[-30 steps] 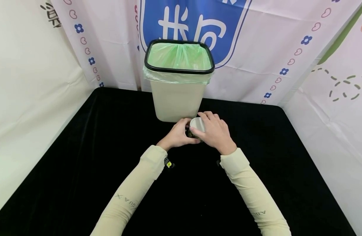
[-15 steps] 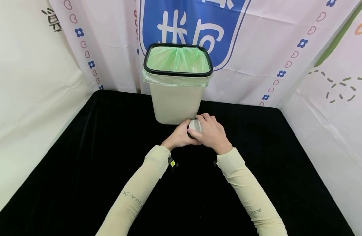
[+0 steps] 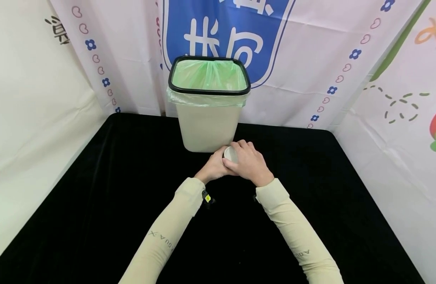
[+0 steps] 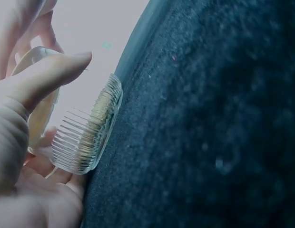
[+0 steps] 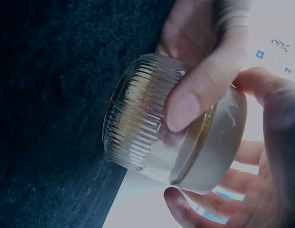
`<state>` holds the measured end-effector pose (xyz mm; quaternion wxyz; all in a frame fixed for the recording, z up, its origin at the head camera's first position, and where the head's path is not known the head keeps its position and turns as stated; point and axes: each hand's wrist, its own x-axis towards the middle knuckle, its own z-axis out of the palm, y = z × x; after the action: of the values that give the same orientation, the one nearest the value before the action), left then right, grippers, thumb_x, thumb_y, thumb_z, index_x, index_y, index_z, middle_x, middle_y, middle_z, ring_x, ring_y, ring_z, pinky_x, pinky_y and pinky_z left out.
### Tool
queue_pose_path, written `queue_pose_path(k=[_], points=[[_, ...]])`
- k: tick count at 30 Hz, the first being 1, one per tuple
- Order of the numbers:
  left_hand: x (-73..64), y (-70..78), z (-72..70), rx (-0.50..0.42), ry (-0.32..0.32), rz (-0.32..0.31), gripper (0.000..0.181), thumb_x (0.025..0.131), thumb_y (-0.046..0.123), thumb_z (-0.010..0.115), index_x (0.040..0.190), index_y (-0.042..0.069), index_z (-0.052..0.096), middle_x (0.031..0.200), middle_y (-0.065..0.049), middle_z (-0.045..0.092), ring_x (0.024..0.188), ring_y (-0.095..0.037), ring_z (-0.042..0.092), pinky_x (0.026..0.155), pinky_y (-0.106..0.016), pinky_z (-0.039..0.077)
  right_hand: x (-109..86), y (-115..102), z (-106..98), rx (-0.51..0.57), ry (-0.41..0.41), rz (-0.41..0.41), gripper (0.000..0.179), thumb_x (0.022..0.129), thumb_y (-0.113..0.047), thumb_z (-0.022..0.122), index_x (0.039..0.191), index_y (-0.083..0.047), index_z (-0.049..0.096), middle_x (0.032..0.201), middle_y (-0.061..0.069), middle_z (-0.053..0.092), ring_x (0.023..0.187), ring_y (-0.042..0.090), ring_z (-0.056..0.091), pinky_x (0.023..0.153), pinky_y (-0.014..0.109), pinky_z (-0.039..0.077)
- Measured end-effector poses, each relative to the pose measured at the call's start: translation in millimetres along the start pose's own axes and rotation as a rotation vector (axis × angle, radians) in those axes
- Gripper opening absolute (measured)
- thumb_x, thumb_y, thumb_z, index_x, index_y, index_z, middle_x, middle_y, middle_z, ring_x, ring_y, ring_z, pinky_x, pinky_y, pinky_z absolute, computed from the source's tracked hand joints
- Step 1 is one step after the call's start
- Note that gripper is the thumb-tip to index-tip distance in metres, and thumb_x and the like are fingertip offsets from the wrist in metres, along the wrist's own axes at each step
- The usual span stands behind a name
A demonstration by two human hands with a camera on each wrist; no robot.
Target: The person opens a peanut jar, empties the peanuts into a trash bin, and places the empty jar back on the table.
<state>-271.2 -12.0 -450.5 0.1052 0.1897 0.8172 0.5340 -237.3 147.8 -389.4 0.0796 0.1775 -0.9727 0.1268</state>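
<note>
A clear ribbed glass jar with a white lid is between my two hands, right in front of the bin. My left hand grips the jar's body, its thumb lying across the ribbed side in the right wrist view. My right hand holds the lid from above, thumb on the near side and fingers bent over the far side. The jar's base is close to the black cloth in the left wrist view. Something pale yellow shows through the ribs. From the head view, the hands hide most of the glass.
A cream waste bin with a black rim and a green liner stands just behind the hands. Black cloth covers the table. A printed white curtain closes off the back, and more white panels flank both sides.
The left hand has closed in further round the jar, so less of its dark side shows. The head view has shifted slightly, moving the bin and hands left and down in frame.
</note>
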Motion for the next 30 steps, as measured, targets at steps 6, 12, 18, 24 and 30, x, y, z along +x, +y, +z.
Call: queue_pose_path(k=[6,12,18,24,30], points=[[-2.0,-4.5,0.4,-0.008,0.024,0.013,0.092,0.077,0.014,0.095,0.155,0.013,0.046,0.148,-0.013,0.059,0.133,-0.035,0.060,0.111,-0.052,0.052,0.4,-3,2,-0.021,-0.005,-0.010,0.059,0.102,-0.055,0.060,0.139,-0.010,0.062,0.135,0.016,0.062,0.118,0.037,0.059,0.090,0.054,0.061],[-5.0,-2.8,-1.8,-0.044,0.044,0.025,0.090,0.077,0.014,0.095,0.153,0.012,0.048,0.147,-0.014,0.060,0.133,-0.035,0.060,0.112,-0.052,0.052,1.2,-6,0,-0.018,0.026,-0.033,0.057,0.102,-0.055,0.061,0.135,-0.009,0.065,0.131,0.017,0.064,0.115,0.037,0.060,0.089,0.053,0.061],[-8.6,1.5,-5.8,-0.140,0.042,0.066,0.092,0.076,0.006,0.093,0.154,0.008,0.044,0.151,-0.015,0.055,0.137,-0.035,0.057,0.114,-0.051,0.051,3.4,-10,-4,-0.015,0.075,-0.072,0.054,0.101,-0.055,0.061,0.131,-0.010,0.067,0.124,0.016,0.066,0.110,0.036,0.060,0.088,0.052,0.060],[-14.2,5.9,-10.8,-0.253,0.008,0.113,0.091,0.079,-0.001,0.088,0.156,0.004,0.040,0.151,-0.019,0.053,0.135,-0.036,0.056,0.103,-0.046,0.058,4.1,-18,-10,-0.007,0.124,-0.105,0.050,0.097,-0.051,0.059,0.125,-0.011,0.069,0.119,0.013,0.066,0.105,0.033,0.059,0.086,0.050,0.060],[-18.4,8.7,-16.6,-0.212,0.049,0.172,0.090,0.076,0.000,0.090,0.154,0.004,0.046,0.145,-0.019,0.059,0.129,-0.034,0.060,0.108,-0.046,0.053,3.2,-25,-16,-0.004,0.193,-0.148,0.046,0.096,-0.048,0.063,0.121,-0.011,0.071,0.115,0.012,0.066,0.101,0.031,0.059,0.083,0.049,0.060]])
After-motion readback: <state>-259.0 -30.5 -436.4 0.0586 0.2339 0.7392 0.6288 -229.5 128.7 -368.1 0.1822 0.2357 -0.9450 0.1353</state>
